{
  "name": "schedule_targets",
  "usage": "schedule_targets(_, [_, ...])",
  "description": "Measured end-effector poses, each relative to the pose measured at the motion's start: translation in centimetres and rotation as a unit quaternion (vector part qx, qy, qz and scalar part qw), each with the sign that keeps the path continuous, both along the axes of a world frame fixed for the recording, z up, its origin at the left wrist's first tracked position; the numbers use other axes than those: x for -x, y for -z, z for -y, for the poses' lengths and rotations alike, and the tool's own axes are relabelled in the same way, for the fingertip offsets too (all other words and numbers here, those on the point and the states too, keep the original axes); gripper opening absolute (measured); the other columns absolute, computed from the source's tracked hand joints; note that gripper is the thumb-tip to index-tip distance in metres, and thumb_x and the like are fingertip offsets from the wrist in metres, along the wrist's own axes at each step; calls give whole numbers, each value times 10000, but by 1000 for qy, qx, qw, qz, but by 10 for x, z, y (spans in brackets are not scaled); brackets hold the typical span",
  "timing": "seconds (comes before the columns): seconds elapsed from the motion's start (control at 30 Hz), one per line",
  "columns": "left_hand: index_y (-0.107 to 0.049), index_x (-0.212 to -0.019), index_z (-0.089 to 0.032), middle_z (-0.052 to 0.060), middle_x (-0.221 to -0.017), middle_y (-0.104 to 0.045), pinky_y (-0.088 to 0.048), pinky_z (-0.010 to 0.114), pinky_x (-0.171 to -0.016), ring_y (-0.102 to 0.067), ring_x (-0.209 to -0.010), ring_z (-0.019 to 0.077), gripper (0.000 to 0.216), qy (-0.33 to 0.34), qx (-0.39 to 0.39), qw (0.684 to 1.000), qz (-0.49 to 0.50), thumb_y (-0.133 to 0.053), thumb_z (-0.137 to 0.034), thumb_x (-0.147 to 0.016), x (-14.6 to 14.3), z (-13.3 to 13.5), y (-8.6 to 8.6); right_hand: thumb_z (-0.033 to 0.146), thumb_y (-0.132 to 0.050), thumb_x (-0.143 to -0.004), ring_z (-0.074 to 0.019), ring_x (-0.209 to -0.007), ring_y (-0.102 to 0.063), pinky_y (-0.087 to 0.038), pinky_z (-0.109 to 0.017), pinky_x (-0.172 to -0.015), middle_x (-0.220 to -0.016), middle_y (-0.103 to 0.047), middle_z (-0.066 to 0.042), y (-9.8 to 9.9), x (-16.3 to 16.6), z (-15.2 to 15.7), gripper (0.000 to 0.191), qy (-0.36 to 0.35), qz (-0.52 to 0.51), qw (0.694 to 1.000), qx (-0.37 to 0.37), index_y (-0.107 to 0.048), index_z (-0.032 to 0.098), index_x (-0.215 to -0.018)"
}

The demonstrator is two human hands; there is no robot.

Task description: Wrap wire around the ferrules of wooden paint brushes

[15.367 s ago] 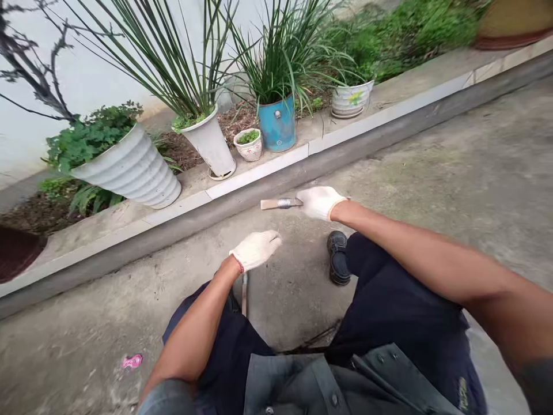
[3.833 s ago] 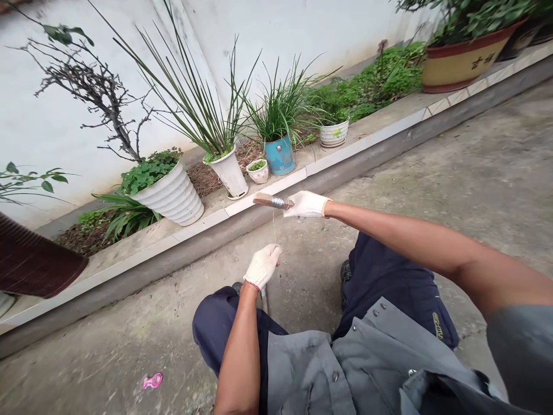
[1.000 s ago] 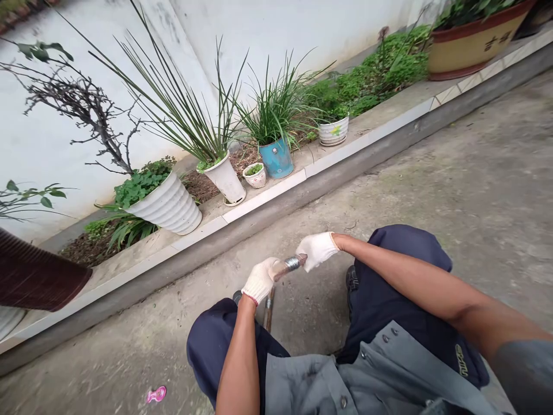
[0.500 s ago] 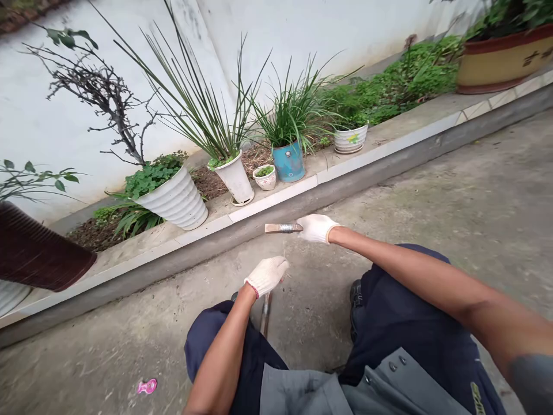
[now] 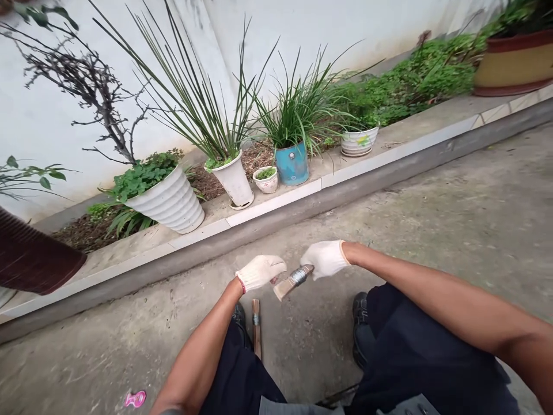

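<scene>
My right hand (image 5: 326,259), in a white knitted glove, is closed around a brush-like tool (image 5: 294,282) with a pale flared end, a silver band and a dark end. The pale end points down and left, toward my other hand. My left hand (image 5: 261,271), gloved the same way, has its fingers pinched together just beside that pale end. What it pinches, if anything, is too small to make out; a small reddish spot shows under the fingertips. Below it, a second tool (image 5: 256,331) with a brown handle and silver band stands or lies beside my left shoe (image 5: 240,323).
Ahead runs a low tiled ledge (image 5: 268,208) with potted plants: a ribbed white pot (image 5: 170,202), a tall white pot (image 5: 235,183), a tiny pot (image 5: 266,183) and a blue pot (image 5: 292,167). A pink object (image 5: 135,398) lies on the concrete floor (image 5: 181,323).
My right hand has come down and toward me, and the tool has turned from level to tilted. My left hand has shifted slightly left. More of the second tool shows.
</scene>
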State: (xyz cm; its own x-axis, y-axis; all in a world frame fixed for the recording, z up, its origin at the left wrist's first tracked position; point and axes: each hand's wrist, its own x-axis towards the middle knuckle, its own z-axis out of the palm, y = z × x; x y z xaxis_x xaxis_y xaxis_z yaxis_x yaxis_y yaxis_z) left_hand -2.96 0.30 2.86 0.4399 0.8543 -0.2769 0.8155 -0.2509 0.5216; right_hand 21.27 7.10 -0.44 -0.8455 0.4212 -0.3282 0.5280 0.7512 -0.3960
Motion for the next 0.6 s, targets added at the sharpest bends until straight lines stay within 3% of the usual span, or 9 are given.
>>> schedule_targets(0.07, [-682, -769, -190, -8, -642, -647, -417, 240, -708, -587, -675, 157, 408, -7, 15, 998, 52, -438, -441, -977, 0, -2, 5, 403, -672, -739, -139, -603, -575, -348, -241, -551, -680, -655, 16, -7, -2, -1, 199, 68, -73, 993, 69, -621, 213, -761])
schedule_targets(0.17, [-700, -865, -175, 15, -654, -680, -451, 253, -751, -640, -717, 177, 472, -75, 32, 989, 123, -378, -492, -1001, 0, -5, 12, 437, -648, -757, -134, -619, -582, -377, -229, -572, -666, -659, 19, -15, -1, -8, 240, 182, -162, 958, 154, -595, 205, -788])
schedule_targets(0.3, [-640, -777, -188, 14, -676, -693, -452, 252, -725, -652, -702, 166, 446, -128, 39, 984, 120, -363, -458, -998, -5, -9, 20, 448, -580, -823, -136, -635, -616, -437, -235, -633, -729, -703, -17, -9, 7, -25, 255, 244, -256, 913, 204, -601, 196, -857])
schedule_targets(0.37, [-613, -726, -195, 5, -660, -676, -433, 254, -700, -632, -677, 160, 430, -118, 37, 990, 74, -373, -432, -993, -10, -10, 23, 474, -574, -841, -150, -655, -634, -438, -240, -632, -768, -714, -36, -2, 9, -35, 280, 282, -222, 923, 140, -607, 197, -863])
schedule_targets(0.43, [-625, -743, -196, -4, -661, -664, -408, 257, -670, -614, -665, 157, 416, -92, 28, 995, 30, -380, -416, -998, -16, -8, 24, 485, -588, -847, -192, -735, -671, -441, -256, -649, -837, -734, -65, 4, 9, -43, 289, 305, -136, 942, 28, -637, 204, -892])
schedule_targets(0.5, [-668, -843, -198, -13, -679, -664, -393, 258, -651, -607, -659, 155, 388, -59, 25, 998, 6, -380, -400, -1008, -21, -6, 24, 450, -583, -863, -245, -831, -702, -457, -286, -684, -910, -749, -103, 8, 8, -48, 272, 294, -42, 953, -66, -677, 207, -943])
schedule_targets(0.6, [-695, -969, -207, -15, -710, -670, -401, 254, -667, -609, -670, 156, 369, -18, 22, 999, -29, -367, -367, -1026, -24, -4, 24, 282, -589, -852, -297, -907, -727, -490, -330, -724, -972, -758, -155, 12, 8, -46, 247, 247, 72, 960, -111, -725, 180, -1032])
